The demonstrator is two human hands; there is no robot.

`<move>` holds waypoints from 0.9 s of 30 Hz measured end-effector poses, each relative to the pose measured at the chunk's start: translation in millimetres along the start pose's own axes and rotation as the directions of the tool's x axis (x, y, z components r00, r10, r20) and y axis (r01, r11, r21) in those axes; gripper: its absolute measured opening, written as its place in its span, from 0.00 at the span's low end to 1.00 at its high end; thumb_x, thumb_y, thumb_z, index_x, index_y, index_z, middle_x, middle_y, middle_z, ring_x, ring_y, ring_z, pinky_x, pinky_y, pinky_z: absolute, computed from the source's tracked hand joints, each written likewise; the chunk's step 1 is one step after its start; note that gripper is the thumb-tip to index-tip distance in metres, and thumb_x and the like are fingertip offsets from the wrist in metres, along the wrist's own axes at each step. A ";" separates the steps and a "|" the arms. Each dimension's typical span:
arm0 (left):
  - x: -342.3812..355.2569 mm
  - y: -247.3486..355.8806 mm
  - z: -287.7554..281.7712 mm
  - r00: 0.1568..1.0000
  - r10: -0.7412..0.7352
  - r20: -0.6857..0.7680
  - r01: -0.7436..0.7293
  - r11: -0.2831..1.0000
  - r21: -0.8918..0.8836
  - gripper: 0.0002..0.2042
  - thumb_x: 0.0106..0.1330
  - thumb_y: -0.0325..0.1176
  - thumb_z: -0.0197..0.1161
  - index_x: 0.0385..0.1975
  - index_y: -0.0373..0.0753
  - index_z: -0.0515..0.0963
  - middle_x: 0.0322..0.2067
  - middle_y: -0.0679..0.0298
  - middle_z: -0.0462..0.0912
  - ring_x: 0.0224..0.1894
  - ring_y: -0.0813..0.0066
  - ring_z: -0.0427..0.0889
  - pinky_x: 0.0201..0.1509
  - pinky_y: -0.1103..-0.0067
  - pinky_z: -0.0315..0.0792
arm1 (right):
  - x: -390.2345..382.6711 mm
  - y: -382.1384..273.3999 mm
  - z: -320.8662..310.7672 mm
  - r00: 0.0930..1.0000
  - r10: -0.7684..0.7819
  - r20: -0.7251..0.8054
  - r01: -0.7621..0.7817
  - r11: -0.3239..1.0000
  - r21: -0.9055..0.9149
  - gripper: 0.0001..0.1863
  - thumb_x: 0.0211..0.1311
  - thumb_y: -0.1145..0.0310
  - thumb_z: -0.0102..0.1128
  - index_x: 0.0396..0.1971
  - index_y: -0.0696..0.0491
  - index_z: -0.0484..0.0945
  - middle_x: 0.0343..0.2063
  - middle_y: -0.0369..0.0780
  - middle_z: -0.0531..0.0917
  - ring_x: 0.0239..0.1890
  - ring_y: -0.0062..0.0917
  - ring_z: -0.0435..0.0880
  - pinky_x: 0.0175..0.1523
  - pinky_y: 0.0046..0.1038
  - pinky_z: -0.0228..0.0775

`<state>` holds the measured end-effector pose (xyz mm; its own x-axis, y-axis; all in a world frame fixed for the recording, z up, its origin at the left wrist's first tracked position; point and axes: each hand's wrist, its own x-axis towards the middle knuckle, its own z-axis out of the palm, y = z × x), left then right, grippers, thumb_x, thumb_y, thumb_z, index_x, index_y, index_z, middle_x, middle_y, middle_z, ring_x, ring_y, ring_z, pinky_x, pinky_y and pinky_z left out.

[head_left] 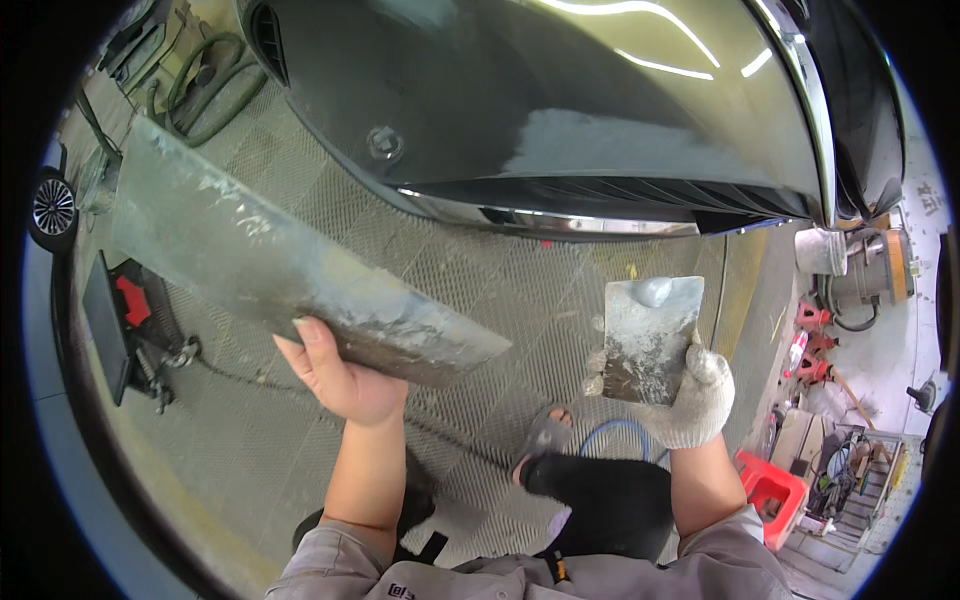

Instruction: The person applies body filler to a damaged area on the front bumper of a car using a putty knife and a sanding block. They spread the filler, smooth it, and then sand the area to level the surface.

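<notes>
My left hand (350,380), bare, grips the lower edge of a long, flat grey-green panel (290,265), with the thumb on its face. The panel is tilted, and pale and dark smears run along its lower right part. My right hand (695,400), in a white knit glove, is closed round a small rectangular plate (650,350), its fingertips showing past the left edge. A rounded blob of pale grey paste (654,291) sits near the plate's top edge; white residue covers the middle. Panel and plate are apart from each other.
Ahead stands a dark car (440,90) with a dull grey patch (590,140) above its grille. A hose (215,95) lies far left; a wheeled stand (125,320) is nearer. A red stool (775,495), a shop vacuum (870,265) and a tool tray (860,480) line the right.
</notes>
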<state>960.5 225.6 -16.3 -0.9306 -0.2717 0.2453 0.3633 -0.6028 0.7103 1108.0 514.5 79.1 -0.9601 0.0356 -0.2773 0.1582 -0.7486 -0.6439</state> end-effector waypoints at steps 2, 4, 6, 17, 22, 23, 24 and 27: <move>-0.2 -22.0 -20.5 0.989 0.053 0.138 -0.038 0.994 -0.103 0.19 0.92 0.37 0.50 0.74 0.35 0.71 0.66 0.55 0.83 0.64 0.65 0.85 0.70 0.66 0.81 | 11.4 11.5 -12.3 0.988 -0.140 0.063 0.150 0.970 -0.193 0.55 0.66 0.49 0.81 0.85 0.55 0.62 0.77 0.57 0.75 0.70 0.55 0.84 0.70 0.62 0.81; 1.2 -41.8 -25.8 0.992 0.051 0.115 -0.029 0.983 -0.182 0.19 0.92 0.36 0.50 0.75 0.34 0.71 0.66 0.55 0.83 0.64 0.66 0.85 0.70 0.66 0.81 | 19.1 28.1 -10.8 0.952 -0.303 0.052 0.300 0.876 -0.377 0.55 0.69 0.51 0.80 0.87 0.57 0.60 0.77 0.54 0.75 0.71 0.46 0.82 0.73 0.49 0.79; 4.8 -46.5 -21.9 0.998 0.022 0.054 -0.012 0.983 -0.184 0.21 0.93 0.40 0.51 0.76 0.37 0.67 0.64 0.59 0.80 0.63 0.67 0.83 0.70 0.66 0.79 | 32.2 31.8 -0.4 0.911 -0.407 0.072 0.388 0.783 -0.487 0.53 0.69 0.52 0.80 0.86 0.58 0.62 0.77 0.51 0.76 0.70 0.41 0.82 0.74 0.43 0.77; 40.4 -7.6 14.1 0.998 0.068 0.010 -0.061 0.933 -0.355 0.19 0.91 0.41 0.55 0.72 0.38 0.73 0.64 0.60 0.83 0.64 0.67 0.85 0.70 0.65 0.81 | 90.4 11.2 76.3 0.402 -0.442 0.802 -0.203 -0.897 -0.393 0.28 0.56 0.68 0.80 0.60 0.41 0.93 0.68 0.45 0.85 0.57 0.49 0.85 0.56 0.45 0.85; 38.4 -6.0 0.3 0.998 0.036 -0.043 -0.047 0.952 -0.304 0.17 0.91 0.40 0.56 0.70 0.38 0.75 0.63 0.61 0.84 0.63 0.69 0.84 0.69 0.67 0.80 | 108.8 25.3 72.9 0.339 -0.490 0.803 -0.342 -0.859 -0.381 0.26 0.56 0.69 0.79 0.57 0.42 0.95 0.69 0.45 0.84 0.54 0.48 0.86 0.49 0.44 0.87; 39.9 -3.9 -1.5 0.997 0.061 -0.039 -0.070 0.952 -0.299 0.15 0.91 0.39 0.56 0.67 0.38 0.77 0.61 0.62 0.85 0.62 0.71 0.84 0.68 0.69 0.79 | 105.1 30.0 69.7 0.347 -0.505 0.791 -0.357 -0.850 -0.387 0.26 0.56 0.68 0.80 0.58 0.41 0.95 0.69 0.45 0.84 0.54 0.48 0.86 0.48 0.44 0.87; 41.7 -1.4 -1.5 0.994 0.097 -0.046 -0.106 0.951 -0.290 0.14 0.91 0.38 0.57 0.64 0.38 0.79 0.60 0.62 0.86 0.62 0.73 0.84 0.67 0.71 0.79 | 103.0 33.2 66.6 0.370 -0.522 0.769 -0.372 -0.841 -0.392 0.26 0.55 0.68 0.80 0.58 0.41 0.95 0.69 0.44 0.84 0.55 0.48 0.86 0.48 0.45 0.86; 43.1 0.9 -1.4 0.988 0.157 -0.007 -0.155 0.960 -0.232 0.13 0.91 0.37 0.57 0.64 0.38 0.79 0.59 0.63 0.86 0.60 0.74 0.84 0.67 0.72 0.78 | 98.0 30.8 59.1 0.348 -0.532 0.772 -0.311 -0.842 -0.440 0.29 0.54 0.67 0.82 0.60 0.39 0.93 0.70 0.42 0.82 0.57 0.47 0.84 0.51 0.45 0.86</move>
<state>920.8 212.3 -6.0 -0.8615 -0.3685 0.3494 0.5032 -0.7113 0.4908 1005.1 455.9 74.2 -0.5963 -0.1007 0.7964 0.2669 0.9108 0.3150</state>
